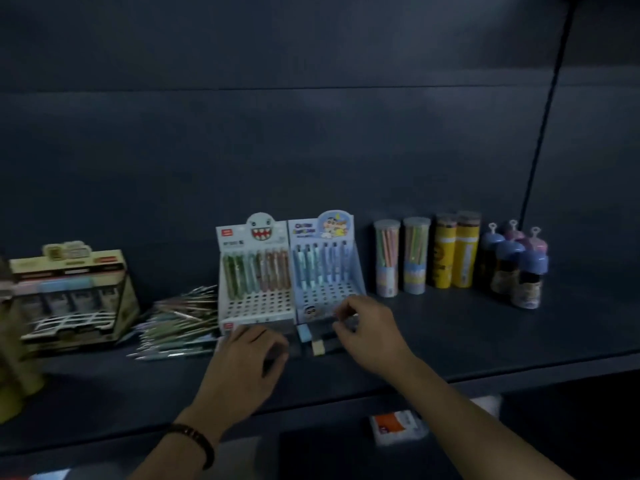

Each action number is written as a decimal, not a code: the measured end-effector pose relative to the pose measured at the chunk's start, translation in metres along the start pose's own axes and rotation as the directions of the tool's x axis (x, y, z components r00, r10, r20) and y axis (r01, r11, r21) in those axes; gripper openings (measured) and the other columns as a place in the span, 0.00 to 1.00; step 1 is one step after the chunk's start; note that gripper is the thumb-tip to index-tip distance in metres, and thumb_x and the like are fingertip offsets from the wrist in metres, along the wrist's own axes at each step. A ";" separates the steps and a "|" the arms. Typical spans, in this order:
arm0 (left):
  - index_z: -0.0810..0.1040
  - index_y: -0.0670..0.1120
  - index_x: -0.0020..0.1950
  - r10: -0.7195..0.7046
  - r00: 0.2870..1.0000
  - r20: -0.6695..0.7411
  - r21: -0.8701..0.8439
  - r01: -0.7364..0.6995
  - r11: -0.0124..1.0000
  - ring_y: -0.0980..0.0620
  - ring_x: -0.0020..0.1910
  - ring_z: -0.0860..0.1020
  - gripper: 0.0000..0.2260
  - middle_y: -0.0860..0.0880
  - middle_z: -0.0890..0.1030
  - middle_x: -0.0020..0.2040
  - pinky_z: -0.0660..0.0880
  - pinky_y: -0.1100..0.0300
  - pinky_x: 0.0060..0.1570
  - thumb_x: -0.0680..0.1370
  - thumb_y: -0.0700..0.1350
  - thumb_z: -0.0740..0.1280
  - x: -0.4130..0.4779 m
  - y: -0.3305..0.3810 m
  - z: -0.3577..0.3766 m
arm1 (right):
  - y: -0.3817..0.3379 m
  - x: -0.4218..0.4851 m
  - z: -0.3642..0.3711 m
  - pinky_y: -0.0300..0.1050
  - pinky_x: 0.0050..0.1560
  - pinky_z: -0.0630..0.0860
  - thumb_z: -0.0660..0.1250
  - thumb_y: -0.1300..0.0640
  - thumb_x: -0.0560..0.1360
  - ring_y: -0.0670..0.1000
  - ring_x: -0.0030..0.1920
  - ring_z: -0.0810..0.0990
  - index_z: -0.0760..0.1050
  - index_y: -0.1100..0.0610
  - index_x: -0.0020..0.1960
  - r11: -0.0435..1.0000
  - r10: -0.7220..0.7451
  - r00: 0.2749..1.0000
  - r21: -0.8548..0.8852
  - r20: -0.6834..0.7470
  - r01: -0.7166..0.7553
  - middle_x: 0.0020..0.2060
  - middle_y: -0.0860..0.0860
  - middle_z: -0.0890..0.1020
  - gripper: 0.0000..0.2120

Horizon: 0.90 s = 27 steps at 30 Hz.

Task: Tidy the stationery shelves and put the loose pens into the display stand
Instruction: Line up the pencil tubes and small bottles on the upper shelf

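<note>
Two pen display stands sit side by side on the dark shelf: a white one (256, 303) with a toothy monster face and a blue cartoon one (329, 292). Each has pens in its back rows and bare holes in front. A heap of loose pens (176, 323) lies just left of the white stand. In front of the stands is a clear flat case (327, 344) holding a small blue block (303, 330) and a yellow block (318, 347). My left hand (249, 358) grips the case's left end with curled fingers. My right hand (370, 334) pinches its right end.
A beige display box (72, 299) stands at the left. Right of the stands are two clear pencil tubes (387, 258), two yellow tubes (457, 251) and several blue-capped bottles (519, 271). An orange-and-white packet (394, 426) lies below the shelf edge (485, 374).
</note>
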State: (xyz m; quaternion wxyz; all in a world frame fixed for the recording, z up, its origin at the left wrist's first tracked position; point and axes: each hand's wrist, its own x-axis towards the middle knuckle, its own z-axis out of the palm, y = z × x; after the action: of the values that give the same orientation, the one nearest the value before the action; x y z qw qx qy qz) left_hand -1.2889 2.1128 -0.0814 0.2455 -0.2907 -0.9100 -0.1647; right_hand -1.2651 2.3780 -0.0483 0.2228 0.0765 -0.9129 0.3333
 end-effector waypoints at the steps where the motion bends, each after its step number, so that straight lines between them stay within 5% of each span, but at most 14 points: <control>1: 0.76 0.61 0.58 -0.017 1.000 -0.010 0.020 0.017 1.000 0.54 0.56 0.74 0.06 0.62 0.75 0.54 0.76 0.51 0.59 0.82 0.55 0.66 -0.006 -0.014 -0.002 | -0.004 0.004 0.013 0.44 0.56 0.78 0.71 0.54 0.80 0.46 0.53 0.77 0.76 0.50 0.50 0.998 -0.025 0.999 -0.048 0.027 0.026 0.50 0.45 0.78 0.03; 8: 0.76 0.56 0.64 -0.192 0.977 -0.092 -0.166 0.175 0.971 0.54 0.63 0.73 0.18 0.59 0.74 0.62 0.75 0.55 0.65 0.77 0.58 0.74 -0.019 -0.043 -0.001 | -0.006 0.002 0.058 0.50 0.67 0.73 0.65 0.53 0.73 0.51 0.62 0.73 0.78 0.51 0.62 0.952 -0.086 0.995 -0.288 0.055 0.099 0.58 0.47 0.78 0.18; 15: 0.76 0.60 0.65 -0.201 0.978 -0.050 -0.192 0.188 0.963 0.53 0.66 0.71 0.27 0.61 0.73 0.63 0.75 0.51 0.66 0.72 0.72 0.66 -0.019 -0.051 0.006 | -0.009 0.004 0.057 0.52 0.73 0.67 0.60 0.41 0.73 0.51 0.69 0.72 0.73 0.47 0.73 0.918 0.027 0.985 -0.394 0.171 0.043 0.68 0.46 0.77 0.29; 23: 0.76 0.60 0.62 -0.195 0.979 -0.062 -0.220 0.177 0.959 0.56 0.62 0.70 0.25 0.62 0.72 0.61 0.74 0.56 0.63 0.72 0.74 0.65 -0.020 -0.050 0.005 | -0.013 0.001 0.049 0.54 0.72 0.66 0.62 0.39 0.80 0.52 0.71 0.70 0.71 0.47 0.73 0.850 0.019 0.976 -0.517 0.218 0.099 0.68 0.46 0.74 0.24; 27: 0.77 0.58 0.60 -0.208 0.974 -0.086 -0.239 0.183 0.954 0.55 0.60 0.71 0.20 0.61 0.74 0.59 0.74 0.55 0.61 0.81 0.69 0.56 -0.021 -0.046 0.000 | -0.015 -0.002 0.055 0.58 0.56 0.79 0.65 0.50 0.80 0.57 0.56 0.81 0.80 0.51 0.59 0.778 -0.108 0.984 -0.605 0.140 0.171 0.54 0.50 0.82 0.10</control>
State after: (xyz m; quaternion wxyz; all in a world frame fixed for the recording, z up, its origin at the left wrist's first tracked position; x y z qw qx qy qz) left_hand -1.3019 2.0677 -0.1004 0.2425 -0.2159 -0.8942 -0.3082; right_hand -1.2781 2.3312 -0.0778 0.2149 0.0834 -0.9731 -0.0029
